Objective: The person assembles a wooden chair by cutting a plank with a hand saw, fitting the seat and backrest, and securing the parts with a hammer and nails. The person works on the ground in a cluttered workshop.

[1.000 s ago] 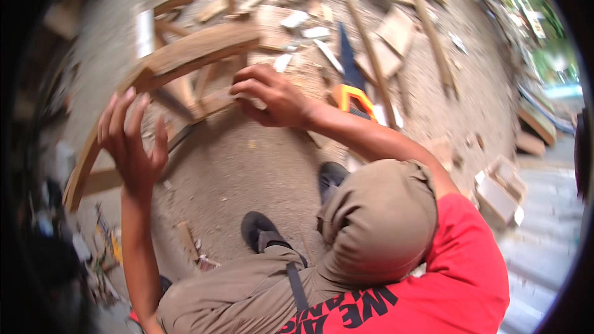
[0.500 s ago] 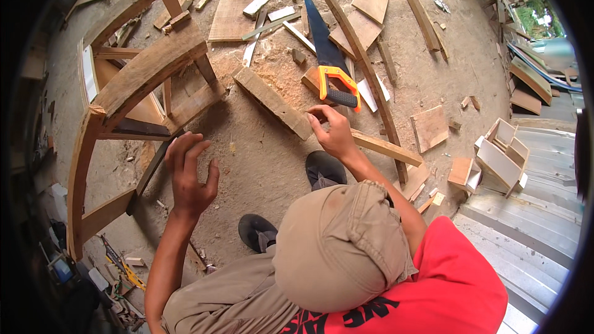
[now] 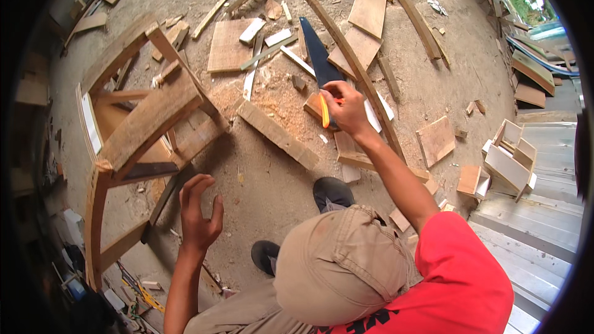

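Bright, even daylight, soft shadows, strong fisheye bending, perhaps slight blur toward the dark rim

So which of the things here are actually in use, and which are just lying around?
In use:
- handsaw, its orange handle gripped by the right hand
- left hand, open and empty, beside the wooden frame

Lying about:
- short plank
- square board
- sawdust
- offcut pile
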Demonstrator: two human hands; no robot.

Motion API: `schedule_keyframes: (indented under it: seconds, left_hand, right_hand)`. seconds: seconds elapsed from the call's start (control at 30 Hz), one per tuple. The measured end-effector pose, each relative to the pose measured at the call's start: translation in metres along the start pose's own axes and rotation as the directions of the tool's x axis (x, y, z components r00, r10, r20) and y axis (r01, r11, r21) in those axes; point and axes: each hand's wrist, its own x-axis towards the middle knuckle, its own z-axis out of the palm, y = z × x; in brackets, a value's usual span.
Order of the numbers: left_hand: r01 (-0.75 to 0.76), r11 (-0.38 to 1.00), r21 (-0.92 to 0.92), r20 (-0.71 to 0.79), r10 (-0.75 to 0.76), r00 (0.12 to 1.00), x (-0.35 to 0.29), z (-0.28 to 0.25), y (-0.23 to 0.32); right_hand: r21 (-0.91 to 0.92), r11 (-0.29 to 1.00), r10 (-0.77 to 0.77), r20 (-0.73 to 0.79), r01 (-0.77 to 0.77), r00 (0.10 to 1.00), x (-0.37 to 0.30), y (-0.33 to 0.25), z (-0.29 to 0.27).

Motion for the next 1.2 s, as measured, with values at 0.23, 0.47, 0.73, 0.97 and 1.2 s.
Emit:
schedule_keyframes:
  seconds: [0.23,0.47,0.73,0.97,1.2]
  left_hand:
    - [-0.183,0.983,0.007,0.228,0.177,0.958,0.066,0.006,0.021]
    - [-0.295,0.941,-0.164,0.237,0.328,0.914,0.191,0.082,0.051]
    - [-0.350,0.902,-0.254,0.008,0.364,0.931,0.370,0.184,0.085]
    - [-0.263,0.961,-0.087,-0.030,0.262,0.965,0.545,0.251,0.107]
    - [-0.179,0.911,0.372,0.127,0.141,0.982,0.731,0.362,0.101]
  right_hand:
    - [-0.329,0.943,-0.081,-0.095,0.046,0.992,0.065,0.079,-0.055]
    - [-0.575,0.691,0.242,-0.388,-0.438,0.890,0.144,0.253,-0.134]
    - [-0.624,0.701,0.226,-0.267,-0.347,0.937,0.232,0.346,-0.138]
    - [-0.566,0.727,0.276,-0.277,-0.388,0.920,0.247,0.349,-0.140]
    - [-0.566,0.701,0.350,-0.255,-0.433,0.901,0.260,0.334,-0.149]
